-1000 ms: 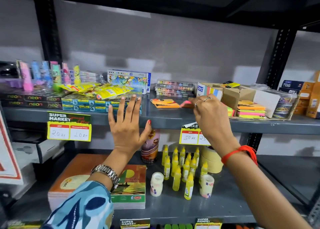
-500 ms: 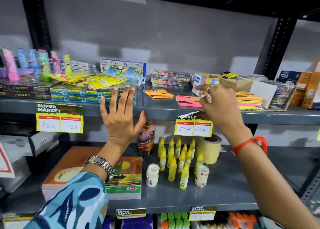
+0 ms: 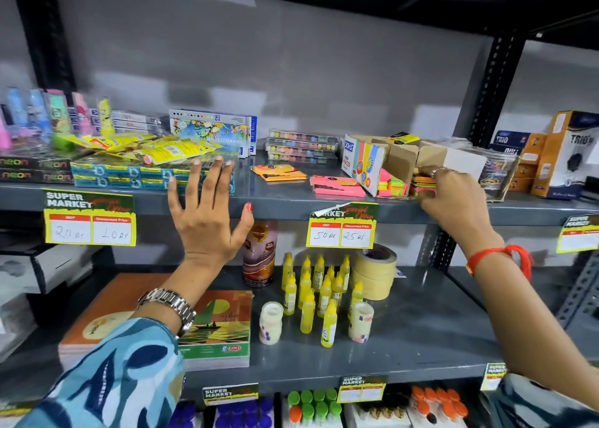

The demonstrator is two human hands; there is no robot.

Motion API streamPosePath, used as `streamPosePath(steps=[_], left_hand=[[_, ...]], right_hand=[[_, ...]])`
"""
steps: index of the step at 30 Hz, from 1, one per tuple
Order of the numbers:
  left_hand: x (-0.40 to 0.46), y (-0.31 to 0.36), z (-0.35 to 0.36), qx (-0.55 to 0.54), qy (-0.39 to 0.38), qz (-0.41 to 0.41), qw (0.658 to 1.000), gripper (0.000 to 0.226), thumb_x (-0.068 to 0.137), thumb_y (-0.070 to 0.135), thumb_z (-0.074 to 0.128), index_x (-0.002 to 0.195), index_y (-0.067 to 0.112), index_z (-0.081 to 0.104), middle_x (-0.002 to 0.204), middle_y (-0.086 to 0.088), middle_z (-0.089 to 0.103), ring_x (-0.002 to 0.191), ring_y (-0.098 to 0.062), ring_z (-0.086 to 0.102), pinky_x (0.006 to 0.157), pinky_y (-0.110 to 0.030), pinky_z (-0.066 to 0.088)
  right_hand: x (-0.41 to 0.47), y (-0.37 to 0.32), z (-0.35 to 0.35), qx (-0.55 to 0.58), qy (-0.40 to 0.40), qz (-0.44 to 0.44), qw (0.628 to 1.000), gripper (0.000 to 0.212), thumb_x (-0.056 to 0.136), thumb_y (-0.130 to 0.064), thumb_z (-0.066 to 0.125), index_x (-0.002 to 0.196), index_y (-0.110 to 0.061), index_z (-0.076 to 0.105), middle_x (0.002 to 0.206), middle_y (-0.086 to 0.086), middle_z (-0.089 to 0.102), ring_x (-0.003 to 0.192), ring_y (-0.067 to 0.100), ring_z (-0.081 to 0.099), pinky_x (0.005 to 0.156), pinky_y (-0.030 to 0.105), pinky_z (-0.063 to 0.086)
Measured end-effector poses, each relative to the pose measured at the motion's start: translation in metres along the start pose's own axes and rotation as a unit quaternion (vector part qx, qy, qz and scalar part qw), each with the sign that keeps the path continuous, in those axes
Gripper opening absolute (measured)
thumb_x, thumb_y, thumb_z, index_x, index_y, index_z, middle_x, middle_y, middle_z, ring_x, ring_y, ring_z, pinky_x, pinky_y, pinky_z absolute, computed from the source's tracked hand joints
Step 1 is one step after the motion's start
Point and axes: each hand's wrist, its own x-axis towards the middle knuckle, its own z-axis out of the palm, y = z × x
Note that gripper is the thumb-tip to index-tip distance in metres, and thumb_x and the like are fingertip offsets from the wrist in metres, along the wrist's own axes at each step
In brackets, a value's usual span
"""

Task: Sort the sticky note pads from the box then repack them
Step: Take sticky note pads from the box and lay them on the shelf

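An open cardboard box (image 3: 402,158) lies on its side on the upper shelf, with neon sticky note pads (image 3: 393,184) stacked inside. My right hand (image 3: 453,201) reaches into the box's right half, its fingers closing on a pad in the stack (image 3: 421,181); whether it grips one is hidden by the hand. A pink pad (image 3: 337,186) and an orange pad (image 3: 278,172) lie apart on the shelf left of the box. My left hand (image 3: 207,214) is spread flat, fingers apart, in front of the upper shelf's edge, holding nothing.
Blue packs (image 3: 129,173) and yellow sachets (image 3: 155,150) sit at the upper left, with paint sets (image 3: 301,145) behind the pads. Boxes labelled TRIO (image 3: 570,155) stand at the right. On the lower shelf are yellow glue bottles (image 3: 321,291), tape rolls (image 3: 376,272) and notebooks (image 3: 214,327).
My right hand left the pink pad on the shelf and moved right into the box. My left hand stayed spread at the shelf edge.
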Motion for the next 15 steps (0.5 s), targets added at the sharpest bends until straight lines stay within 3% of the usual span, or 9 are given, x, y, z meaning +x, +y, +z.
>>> streamPosePath(steps=[6, 11, 15], left_hand=[[0.001, -0.001, -0.002, -0.002, -0.018, 0.001, 1.000, 0.062, 0.089, 0.044, 0.038, 0.140, 0.010, 0.044, 0.143, -0.008, 0.047, 0.134, -0.029, 0.036, 0.111, -0.055, 0.016], [0.002, 0.000, -0.005, -0.005, -0.027, 0.003, 1.000, 0.062, 0.089, 0.043, 0.038, 0.140, 0.009, 0.045, 0.143, -0.009, 0.047, 0.134, -0.030, 0.036, 0.110, -0.057, 0.018], [0.001, -0.001, -0.005, -0.002, -0.024, 0.007, 1.000, 0.062, 0.089, 0.044, 0.039, 0.141, 0.010, 0.043, 0.144, -0.008, 0.045, 0.136, -0.028, 0.033, 0.111, -0.056, 0.017]], right_hand=[[-0.001, 0.004, -0.002, -0.055, 0.048, 0.002, 0.997, 0.016, 0.080, -0.002, 0.059, 0.093, 0.000, 0.068, 0.079, 0.029, 0.066, 0.074, 0.046, 0.062, 0.059, 0.039, 0.047], [-0.009, -0.011, -0.013, 0.052, 0.210, 0.051, 0.975, 0.020, 0.088, -0.007, 0.052, 0.089, 0.008, 0.065, 0.080, 0.033, 0.067, 0.067, 0.046, 0.061, 0.058, 0.046, 0.049], [-0.017, -0.054, -0.027, 0.137, 0.362, -0.093, 0.917, 0.023, 0.091, -0.008, 0.056, 0.111, -0.007, 0.067, 0.097, 0.015, 0.074, 0.070, 0.034, 0.068, 0.058, 0.034, 0.048]])
